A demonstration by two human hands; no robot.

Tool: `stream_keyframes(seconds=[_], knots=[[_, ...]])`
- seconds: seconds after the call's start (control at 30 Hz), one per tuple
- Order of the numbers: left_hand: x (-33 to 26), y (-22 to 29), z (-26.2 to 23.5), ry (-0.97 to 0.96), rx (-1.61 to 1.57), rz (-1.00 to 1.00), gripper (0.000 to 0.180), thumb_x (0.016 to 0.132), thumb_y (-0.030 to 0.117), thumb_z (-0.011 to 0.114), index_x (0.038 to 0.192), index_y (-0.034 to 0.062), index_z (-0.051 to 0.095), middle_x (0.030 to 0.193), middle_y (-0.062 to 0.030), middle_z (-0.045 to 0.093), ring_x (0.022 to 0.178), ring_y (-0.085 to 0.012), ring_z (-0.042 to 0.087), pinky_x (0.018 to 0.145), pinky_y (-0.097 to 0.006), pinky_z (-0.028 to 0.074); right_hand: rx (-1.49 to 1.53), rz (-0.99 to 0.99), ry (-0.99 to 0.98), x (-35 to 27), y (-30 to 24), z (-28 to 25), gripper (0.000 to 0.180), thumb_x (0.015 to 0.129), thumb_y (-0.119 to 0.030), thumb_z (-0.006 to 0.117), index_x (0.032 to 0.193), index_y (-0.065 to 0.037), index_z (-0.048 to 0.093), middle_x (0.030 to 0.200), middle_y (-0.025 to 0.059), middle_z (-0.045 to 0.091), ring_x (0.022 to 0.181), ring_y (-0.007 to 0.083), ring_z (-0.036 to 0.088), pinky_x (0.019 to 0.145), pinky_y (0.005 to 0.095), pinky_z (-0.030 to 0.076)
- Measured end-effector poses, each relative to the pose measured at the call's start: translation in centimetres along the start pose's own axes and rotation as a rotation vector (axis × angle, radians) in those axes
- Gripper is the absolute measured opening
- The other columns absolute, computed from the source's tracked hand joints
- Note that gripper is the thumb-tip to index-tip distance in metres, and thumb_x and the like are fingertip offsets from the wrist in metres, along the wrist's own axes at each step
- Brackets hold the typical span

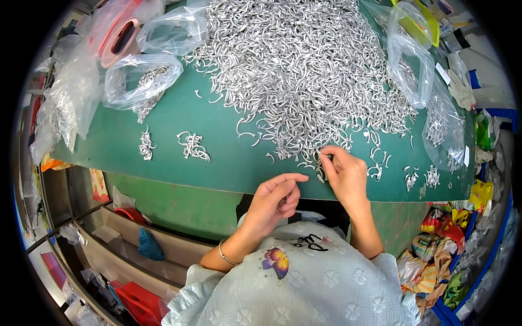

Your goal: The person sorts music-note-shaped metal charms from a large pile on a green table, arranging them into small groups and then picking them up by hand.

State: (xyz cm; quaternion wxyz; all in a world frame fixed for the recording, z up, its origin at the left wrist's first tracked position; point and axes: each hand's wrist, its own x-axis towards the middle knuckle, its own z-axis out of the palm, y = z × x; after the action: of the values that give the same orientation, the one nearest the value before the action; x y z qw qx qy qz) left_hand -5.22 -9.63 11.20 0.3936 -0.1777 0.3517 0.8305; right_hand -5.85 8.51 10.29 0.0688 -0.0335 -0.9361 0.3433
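Note:
A large heap of small curved silver pieces (293,65) covers the far middle of the green table (223,168). At the heap's near edge my right hand (348,174) is closed in a pinch, with a curved silver piece at its thumb and index fingertips. My left hand (274,196) is just to the left, over the table's front edge. Its index finger points toward the right hand, and the other fingers curl in around something greyish, too small to make out. More loose curved pieces (376,157) lie to the right of my right hand.
Small piles of pieces sit at left (192,146) and far left (146,144), with two more at right (432,176). Clear plastic bags (144,76) holding pieces flank the heap. A yellow-green scoop (429,24) is at back right. Below are a shelf unit (125,250) and colourful packets (429,244).

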Motion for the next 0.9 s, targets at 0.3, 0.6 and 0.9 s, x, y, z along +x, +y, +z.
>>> stream_keyframes(seconds=[0.3, 0.6, 0.9], knots=[[1.3, -0.5, 0.2, -0.085, -0.134, 0.002, 0.038, 0.097, 0.019, 0.045, 0.122, -0.0088, 0.049, 0.118, -0.0199, 0.057, 0.109, -0.0256, 0.057, 0.099, -0.038, 0.044, 0.703, 0.171, -0.184, -1.5, -1.0, -1.5, 0.008, 0.08, -0.002, 0.067, 0.088, -0.003, 0.066, 0.059, -0.0024, 0.049, 0.048, 0.0049, 0.039, 0.045, 0.0197, 0.029], [1.0, 0.1, 0.1, -0.054, -0.072, -0.008, 0.038, 0.094, 0.016, 0.046, 0.121, -0.0112, 0.049, 0.12, -0.026, 0.055, 0.11, -0.0312, 0.057, 0.097, -0.039, 0.045, 2.01, 0.391, -0.245, 0.3, 2.0, -3.2, 0.024, 0.09, -0.018, 0.05, 0.104, 0.002, 0.049, 0.079, 0.0079, 0.042, 0.065, 0.0142, 0.041, 0.042, 0.0207, 0.033], [0.9, 0.0, -0.1, -0.043, -0.062, -0.018, 0.038, 0.093, 0.015, 0.046, 0.12, -0.0116, 0.049, 0.116, -0.0252, 0.058, 0.105, -0.0285, 0.06, 0.093, -0.037, 0.048, 0.006, 0.039, 0.042, 0.5, 1.4, -0.8, 0.015, 0.076, -0.01, 0.072, 0.089, -0.006, 0.068, 0.056, 0.0051, 0.055, 0.043, 0.0157, 0.047, 0.042, 0.0298, 0.034]])
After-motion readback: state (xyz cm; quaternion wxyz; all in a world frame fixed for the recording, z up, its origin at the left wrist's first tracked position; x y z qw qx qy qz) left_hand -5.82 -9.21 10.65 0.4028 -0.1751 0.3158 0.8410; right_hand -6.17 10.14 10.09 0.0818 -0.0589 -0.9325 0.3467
